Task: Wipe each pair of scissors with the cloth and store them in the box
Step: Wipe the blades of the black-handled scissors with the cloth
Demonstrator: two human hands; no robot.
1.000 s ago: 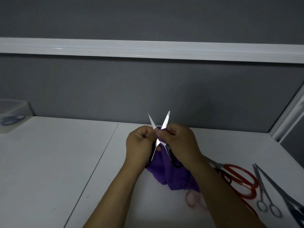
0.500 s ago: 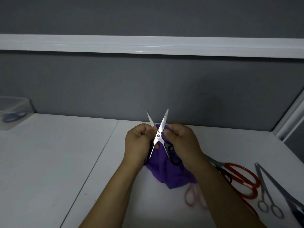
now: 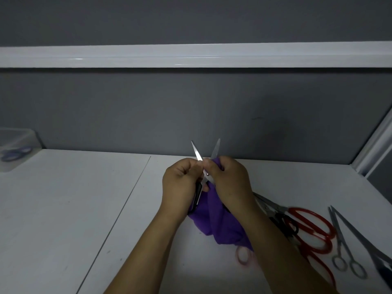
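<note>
With your left hand (image 3: 180,185) clasping the open scissors (image 3: 198,154), slide the cloth (image 3: 222,225) pinched by your right hand (image 3: 229,183) toward the tips (mind the edges).

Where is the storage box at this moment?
In the head view the box sits at the far left, at the back of the table against the grey wall, with blue-handled scissors inside.

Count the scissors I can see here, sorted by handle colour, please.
Black-handled: 2, the held pair and a table pair
Red-handled: 1
Pink-handled: 1
All-metal: 1
Purple-handled, in the box: 1
Dark, at right edge: 1
Total in view: 7
</note>
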